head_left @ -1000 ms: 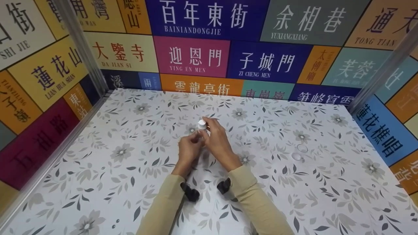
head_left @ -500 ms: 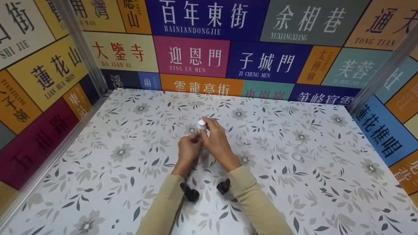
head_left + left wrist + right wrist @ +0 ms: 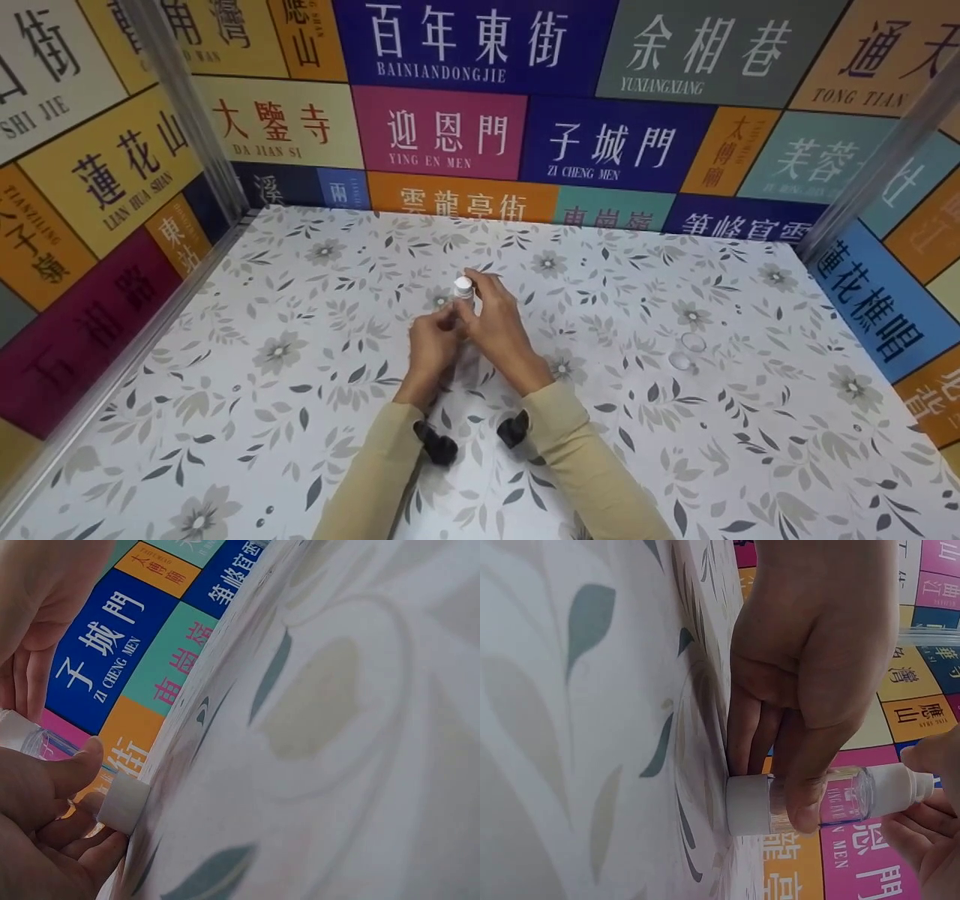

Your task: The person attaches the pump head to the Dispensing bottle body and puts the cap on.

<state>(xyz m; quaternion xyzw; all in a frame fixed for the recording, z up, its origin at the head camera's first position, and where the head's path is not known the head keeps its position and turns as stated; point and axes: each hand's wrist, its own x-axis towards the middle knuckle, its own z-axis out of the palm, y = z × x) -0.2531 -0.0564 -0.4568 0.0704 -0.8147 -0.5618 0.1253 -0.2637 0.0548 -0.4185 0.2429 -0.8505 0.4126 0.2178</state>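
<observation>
A small clear bottle stands upright between my two hands near the middle of the table. It has a white base and a white top. My left hand grips the clear body low down, thumb on one side and fingers on the other. In the left wrist view the white bottom end is at the tabletop. My right hand holds the white upper part with thumb and fingers. From the head view, the hands hide most of the body.
Two small clear round pieces, one a ring-like disc and one beside it, lie on the floral-patterned tabletop to the right. Panels with coloured street-name signs enclose the back and sides. Black devices sit at both wrists.
</observation>
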